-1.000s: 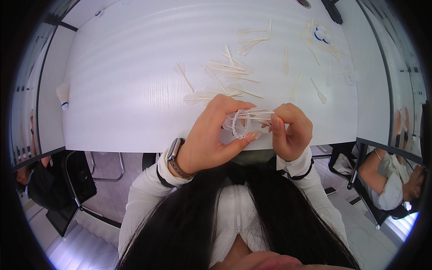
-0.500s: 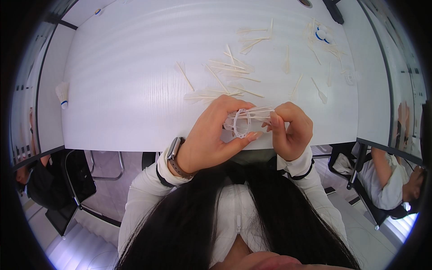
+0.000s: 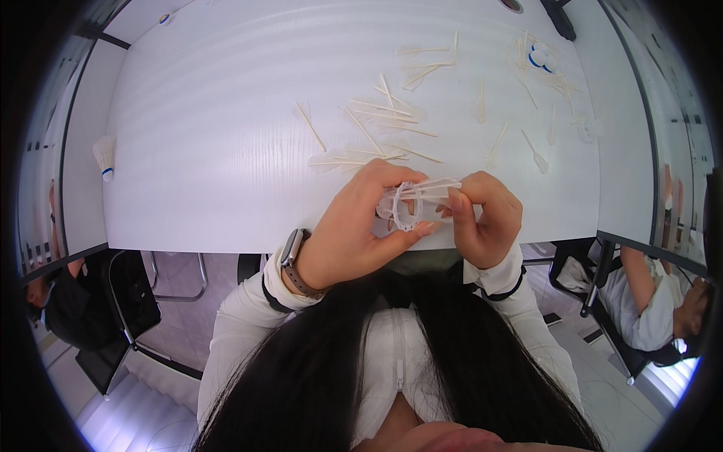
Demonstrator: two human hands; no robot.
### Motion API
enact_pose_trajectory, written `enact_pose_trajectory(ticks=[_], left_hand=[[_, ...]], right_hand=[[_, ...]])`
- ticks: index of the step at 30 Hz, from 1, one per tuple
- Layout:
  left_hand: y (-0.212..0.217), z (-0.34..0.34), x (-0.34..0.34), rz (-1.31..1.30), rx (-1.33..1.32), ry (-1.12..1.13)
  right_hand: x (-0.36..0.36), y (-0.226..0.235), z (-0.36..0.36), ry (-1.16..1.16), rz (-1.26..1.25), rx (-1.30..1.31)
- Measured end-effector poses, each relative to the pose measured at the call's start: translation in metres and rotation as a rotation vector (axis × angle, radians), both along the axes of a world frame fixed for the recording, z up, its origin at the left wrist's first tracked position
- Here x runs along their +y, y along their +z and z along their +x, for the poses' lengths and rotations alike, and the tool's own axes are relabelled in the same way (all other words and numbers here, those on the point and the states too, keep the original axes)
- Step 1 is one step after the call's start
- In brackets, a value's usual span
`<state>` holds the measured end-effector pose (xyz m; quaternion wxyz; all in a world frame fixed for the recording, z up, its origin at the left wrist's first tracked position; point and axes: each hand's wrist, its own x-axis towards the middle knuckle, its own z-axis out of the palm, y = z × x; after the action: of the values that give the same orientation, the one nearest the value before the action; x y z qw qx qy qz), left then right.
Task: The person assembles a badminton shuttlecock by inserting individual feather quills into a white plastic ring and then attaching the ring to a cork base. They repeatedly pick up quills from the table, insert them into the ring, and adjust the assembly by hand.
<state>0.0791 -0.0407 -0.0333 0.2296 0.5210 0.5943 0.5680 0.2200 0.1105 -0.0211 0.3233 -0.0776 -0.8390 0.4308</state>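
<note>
Between the thumb and fingers of my left hand (image 3: 350,230) is a clear plastic ring-shaped frame (image 3: 407,206), its round opening facing right. Several thin white feather shafts (image 3: 437,187) run through the frame and stick out toward the right. At their outer ends, my right hand (image 3: 486,215) is closed in a pinch, thumb against forefinger, on a shuttlecock feather. The feather's far end is hard to make out inside the frame. Just beyond my hands, loose feathers (image 3: 388,113) with pale shafts lie scattered on the white table (image 3: 211,151).
A whole shuttlecock (image 3: 105,160) lies at the table's left edge. White cork bases with blue bands (image 3: 538,57) sit among feathers at the far right, with another clear plastic frame (image 3: 586,130) nearer. Low partitions border both sides; a person (image 3: 651,301) sits beyond the right one.
My right hand's fingers have shifted slightly, and the shafts beside them sit at a slightly different angle. The left hand keeps its hold on the plastic frame.
</note>
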Motion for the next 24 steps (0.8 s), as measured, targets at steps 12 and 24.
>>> enact_pose_trajectory(ticks=[12,24], left_hand=[[-0.005,0.005,-0.008,0.131,-0.231,0.209],[-0.006,0.005,-0.006,0.285,-0.161,0.446]], right_hand=[[0.007,0.002,-0.005,-0.078,0.222,-0.075],[0.002,0.0,-0.015,-0.009,0.406,-0.344]])
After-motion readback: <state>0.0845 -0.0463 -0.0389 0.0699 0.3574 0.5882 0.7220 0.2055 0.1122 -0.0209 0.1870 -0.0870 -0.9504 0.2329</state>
